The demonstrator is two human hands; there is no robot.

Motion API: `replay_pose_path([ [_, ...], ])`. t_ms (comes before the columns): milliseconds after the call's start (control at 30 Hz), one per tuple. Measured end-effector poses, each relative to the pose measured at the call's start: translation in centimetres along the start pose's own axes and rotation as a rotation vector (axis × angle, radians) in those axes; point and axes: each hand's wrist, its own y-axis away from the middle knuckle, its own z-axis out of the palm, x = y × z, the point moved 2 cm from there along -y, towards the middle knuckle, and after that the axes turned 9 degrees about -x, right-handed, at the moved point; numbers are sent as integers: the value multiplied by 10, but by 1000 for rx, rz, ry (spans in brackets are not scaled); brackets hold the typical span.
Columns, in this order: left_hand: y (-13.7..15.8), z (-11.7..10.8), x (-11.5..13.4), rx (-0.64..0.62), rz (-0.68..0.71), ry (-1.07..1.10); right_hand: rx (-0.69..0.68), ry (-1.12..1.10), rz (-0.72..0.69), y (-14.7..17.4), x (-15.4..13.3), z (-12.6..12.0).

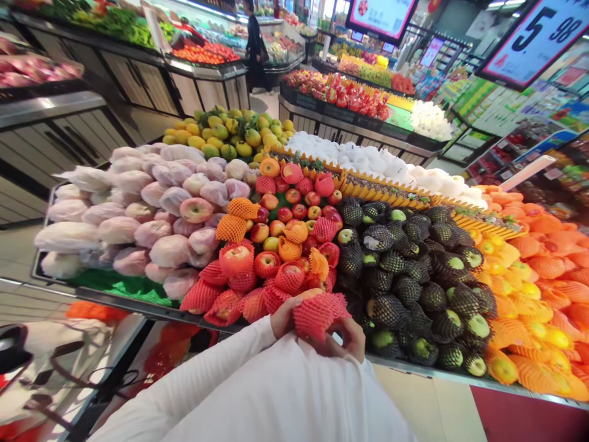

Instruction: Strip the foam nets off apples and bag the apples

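Both hands hold one apple wrapped in red foam net [318, 312] just above the front edge of a fruit display. My left hand [284, 316] grips its left side, the white sleeve running down to the lower left. My right hand [350, 337] cups it from the right and below. Right behind it lies a pile of red apples [285, 245], some bare, some in red or orange nets. Green fruit in black nets [414, 276] sits just to the right.
Pink-wrapped fruit [138, 215] fills the display's left part, orange-netted fruit [543, 276] the right. The metal rim [138, 304] runs along the front. More produce stands lie behind, with a person in dark clothes [254, 43] in the far aisle. A price sign [538, 37] hangs upper right.
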Motion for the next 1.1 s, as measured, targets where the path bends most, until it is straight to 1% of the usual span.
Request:
replay_pose_path([
  [67, 0, -6, -6, 65, -17, 77, 75, 39, -116, 3, -6, -4],
  [100, 0, -8, -8, 85, -20, 83, 147, 52, -154, 4, -9, -6],
  [167, 0, -11, -9, 84, -29, 52, 322, 27, -149, 5, -15, -11],
  [233, 1, -11, -9, 65, -41, 1, 473, -85, -111, 1, -21, -15],
  [267, 2, -10, -7, 60, -40, -30, 525, -170, -85, -2, -23, -17],
  [300, 3, -8, -5, 55, -31, -65, 539, -254, -49, -6, -24, -18],
  [333, 3, -5, -2, 43, -20, -104, 512, -323, -1, -11, -24, -18],
  [367, 3, -1, 0, 20, -10, -143, 449, -366, 56, -15, -22, -17],
  [433, 2, 6, 5, -44, -5, -211, 236, -381, 165, -20, -19, -13],
  [500, 1, 11, 7, -80, 1, -230, 60, -363, 194, -22, -16, -8],
  [533, 1, 11, 7, -75, 7, -215, 14, -357, 180, -22, -16, -6],
  [600, 1, 9, 6, -26, 19, -149, -13, -351, 143, -23, -17, -5],
  [700, 3, 3, 1, 81, -27, -27, -4, -334, 129, -26, -21, -6],
  [800, 2, 2, -1, 146, -58, 31, -9, -399, 215, -27, -21, -5],
  [900, -1, 6, 1, 210, -19, 130, -69, -517, 319, -26, -17, -1],
  [967, -4, 11, 2, 210, -3, 188, -153, -570, 342, -27, -14, 1],
  [1033, -6, 15, 3, 160, -17, 209, -257, -576, 331, -29, -10, 1],
  [1067, -7, 17, 2, 130, -29, 210, -291, -563, 320, -32, -8, 0],
  [1100, -7, 17, 2, 111, -34, 198, -298, -543, 306, -35, -5, -2],
])
